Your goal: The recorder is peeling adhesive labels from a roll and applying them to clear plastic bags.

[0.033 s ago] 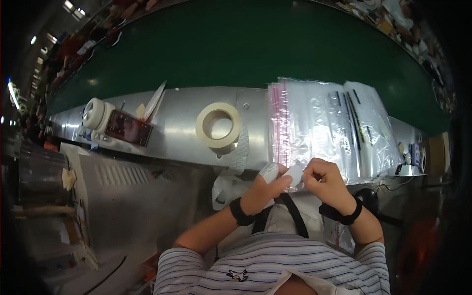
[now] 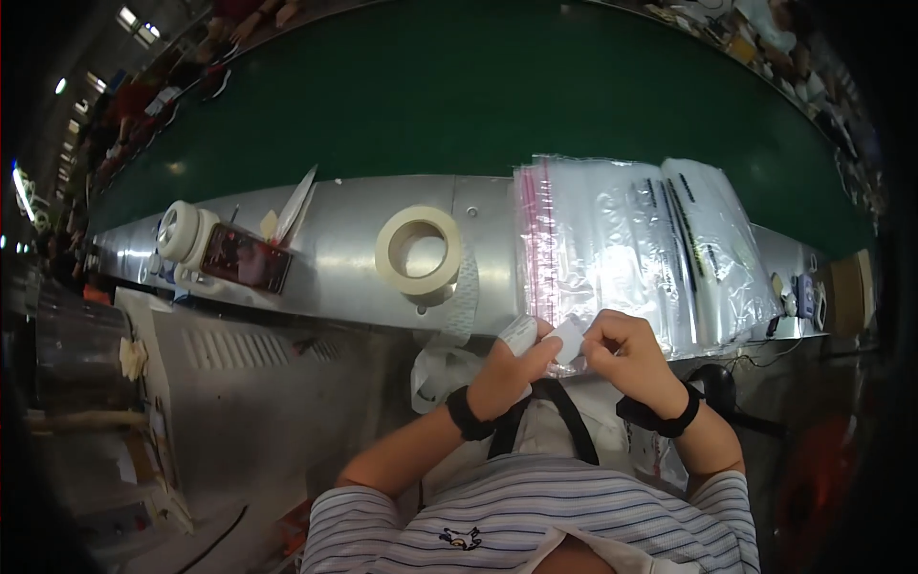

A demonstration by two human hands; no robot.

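My left hand [image 2: 504, 371] is closed around a white label strip [image 2: 570, 337], which passes over its fingers and pokes out past the thumb. The fingers of my right hand [image 2: 626, 352] are pinched at the far end of that strip; their tips are partly hidden. From a cream-coloured roll [image 2: 390, 251] lying on the metal ledge, a printed pale band hangs over the edge and loops down beside my left hand. Just beyond both hands lies a stack of clear plastic bags [image 2: 617, 253] with pink-striped edges.
A phone [image 2: 251, 256] leans by a white handheld fan [image 2: 182, 230] on the ledge's left part, beside scissors [image 2: 298, 206]. A green conveyor belt [image 2: 459, 86] runs behind. A grey metal cabinet [image 2: 258, 383] stands lower left, and a cardboard box [image 2: 846, 298] at the far right.
The whole view has shifted slightly, so the ledge and its things sit a little further left and lower. Both hands keep nearly the same grip on the strip.
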